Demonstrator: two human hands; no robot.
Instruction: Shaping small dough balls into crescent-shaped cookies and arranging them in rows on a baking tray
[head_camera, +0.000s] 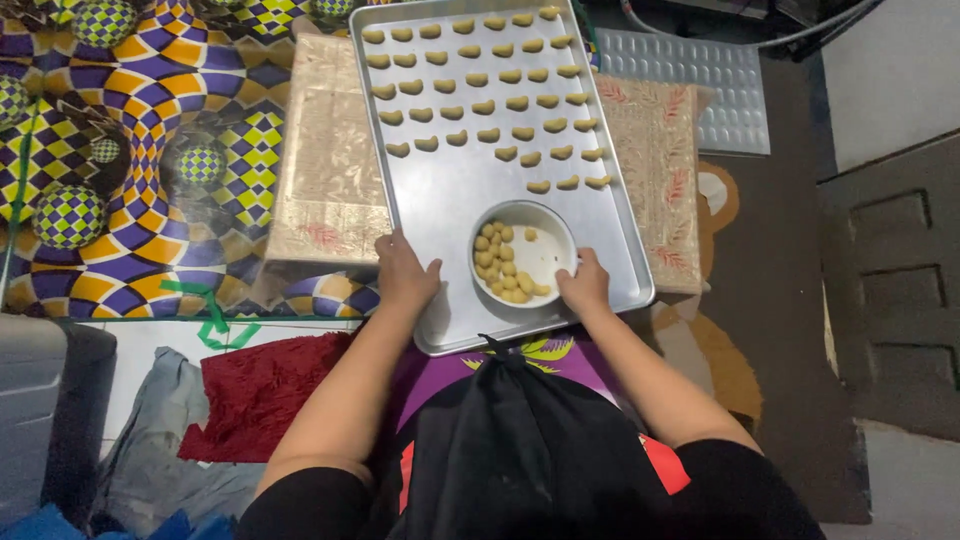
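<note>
Here the white bowl sits between both hands, right hand touching.

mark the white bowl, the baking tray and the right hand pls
white bowl (548, 258): head view, bare inner floor beside the dough balls.
baking tray (450, 200): head view, bare metal below the dough rows.
right hand (585, 288): head view, back of the hand at the bowl's rim.
</note>
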